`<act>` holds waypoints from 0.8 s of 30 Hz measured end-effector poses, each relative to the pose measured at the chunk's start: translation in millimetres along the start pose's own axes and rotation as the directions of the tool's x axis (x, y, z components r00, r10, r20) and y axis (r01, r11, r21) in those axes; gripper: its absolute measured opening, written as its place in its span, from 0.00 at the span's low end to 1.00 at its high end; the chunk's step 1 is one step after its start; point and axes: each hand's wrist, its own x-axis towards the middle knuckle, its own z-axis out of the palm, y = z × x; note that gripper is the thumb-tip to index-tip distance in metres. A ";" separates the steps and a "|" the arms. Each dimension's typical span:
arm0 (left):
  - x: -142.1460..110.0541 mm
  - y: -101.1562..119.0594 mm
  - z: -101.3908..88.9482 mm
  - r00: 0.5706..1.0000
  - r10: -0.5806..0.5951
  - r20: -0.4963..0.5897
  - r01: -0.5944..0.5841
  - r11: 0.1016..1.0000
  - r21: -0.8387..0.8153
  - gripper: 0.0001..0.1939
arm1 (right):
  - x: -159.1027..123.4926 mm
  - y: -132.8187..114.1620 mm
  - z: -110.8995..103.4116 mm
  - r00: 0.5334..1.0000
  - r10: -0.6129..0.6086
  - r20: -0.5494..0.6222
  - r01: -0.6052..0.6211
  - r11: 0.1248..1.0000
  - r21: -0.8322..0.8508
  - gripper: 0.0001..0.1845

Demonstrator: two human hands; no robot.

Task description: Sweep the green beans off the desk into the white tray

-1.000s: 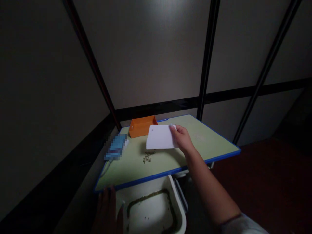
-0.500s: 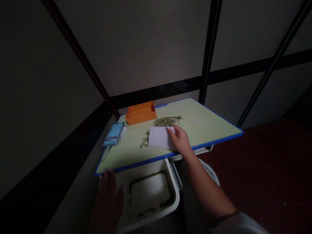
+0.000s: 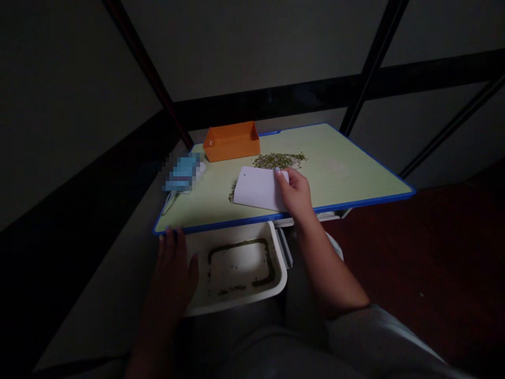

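In the head view my right hand is closed on a white scraper, a thin flat sheet with a small hole near one corner. Its thumb lies on top and the fingers are mostly underneath. The scraper is low over the front of the pale green table, partly covering some small green-brown seeds or grains. A larger spread of these grains lies just behind it. My left hand is at the table's front left corner, fingers stretched out and thumb apart, beside the white tub.
An orange open tray stands at the back left of the table. Left of the scraper is a blurred blue object with a white cord. Panelled walls rise behind and to the left. The tub sits below the table's blue front edge, with grains along its floor.
My right hand has lowered the scraper toward the table, uncovering the grains behind it. The camera has tilted down, so the table appears higher. My left hand stays at the corner.
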 end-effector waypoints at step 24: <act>-9.7 -29.9 30.4 0.993 0.077 -0.088 -0.086 0.991 -0.104 0.39 | 5.6 10.1 -2.1 0.959 0.231 -0.165 -0.166 0.928 0.333 0.21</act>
